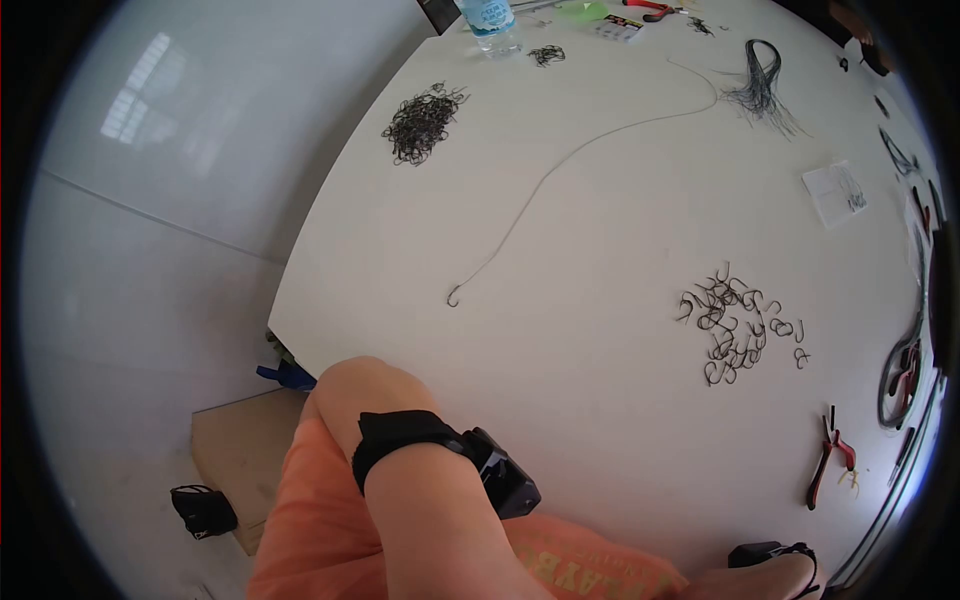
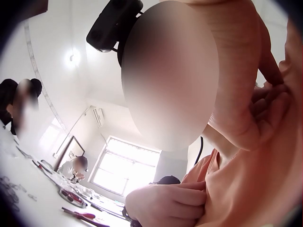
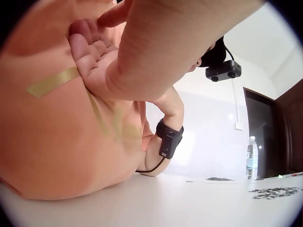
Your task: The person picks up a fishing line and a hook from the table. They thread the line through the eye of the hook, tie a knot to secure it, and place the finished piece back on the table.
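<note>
Both hands are up at the chest of an orange shirt [image 3: 47, 127], out of sight in the head view. In the left wrist view the left hand [image 2: 236, 80] has its fingers curled against the shirt front, thumb close to the fingers. Lower down, the right hand [image 2: 165, 205] pinches the shirt cloth. The right wrist view shows its palm side and curled fingers, with the fingertips partly hidden in the cloth. On the white table [image 1: 590, 400] lies a fish hook [image 1: 453, 297] tied to a long fishing line [image 1: 541, 185]. Neither hand touches these.
Loose fish hooks [image 1: 735, 325] lie right of the tied hook, with a denser hook pile [image 1: 422, 125] at far left. Beyond are a bundle of lines [image 1: 762, 85], a water bottle [image 1: 492, 28] and a small packet [image 1: 836, 193]. Red-handled pliers [image 1: 830, 460] rest near the right edge.
</note>
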